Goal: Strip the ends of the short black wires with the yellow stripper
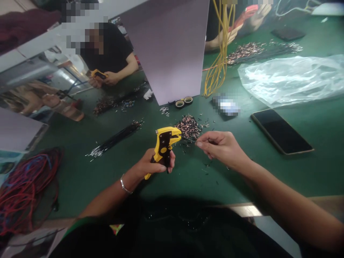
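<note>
My left hand point(157, 163) is wrapped round the handles of a yellow and black wire stripper point(163, 143), its jaws pointing right. My right hand point(219, 146) pinches a thin dark wire point(189, 138) that reaches to the stripper's jaws; whether its tip is inside them is too small to tell. Just behind the jaws lies a pile of short copper and black scraps point(189, 125) on the green table point(172, 193). A bundle of black wires point(115, 139) with bared ends rests left of the stripper.
A phone point(282, 130) and a clear plastic bag point(292, 80) lie at the right. Tape rolls point(184, 102) sit before a pale panel point(174, 50). Yellow wires point(219, 64) hang behind. Red and blue cables point(29, 182) are heaped at left. Other people work across the table.
</note>
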Tool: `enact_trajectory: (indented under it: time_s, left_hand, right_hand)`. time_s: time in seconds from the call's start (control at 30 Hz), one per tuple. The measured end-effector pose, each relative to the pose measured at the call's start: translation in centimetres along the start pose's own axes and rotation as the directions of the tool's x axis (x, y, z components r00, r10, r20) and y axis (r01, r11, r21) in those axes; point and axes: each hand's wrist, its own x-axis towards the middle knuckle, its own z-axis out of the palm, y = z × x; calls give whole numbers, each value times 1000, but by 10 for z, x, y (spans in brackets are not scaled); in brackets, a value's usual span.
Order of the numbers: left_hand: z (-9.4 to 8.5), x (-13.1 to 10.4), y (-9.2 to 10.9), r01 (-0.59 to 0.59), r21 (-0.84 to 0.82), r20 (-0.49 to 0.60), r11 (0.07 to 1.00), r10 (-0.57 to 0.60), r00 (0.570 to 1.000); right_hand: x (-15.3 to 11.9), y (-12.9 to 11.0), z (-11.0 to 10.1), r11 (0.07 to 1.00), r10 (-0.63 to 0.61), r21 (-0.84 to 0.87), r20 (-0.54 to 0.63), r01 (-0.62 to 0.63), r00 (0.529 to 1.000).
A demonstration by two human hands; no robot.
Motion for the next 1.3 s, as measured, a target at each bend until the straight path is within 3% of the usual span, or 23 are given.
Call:
enact_trajectory:
  time_s: [0.17,0.63,1.3]
  left_hand:
    - [0,1,-1,53,-85,58,995,-48,997]
    - [4,0,-2,127,-119,151,985,-108,983]
    - [10,-1,2,121,-141,101,983,-107,989]
  right_hand:
    - [2,0,-2,999,-29,30,35,28,999]
    - [3,3,-1,998,-55,40,78,52,995]
    - [2,7,-2,998,-48,51,84,44,995]
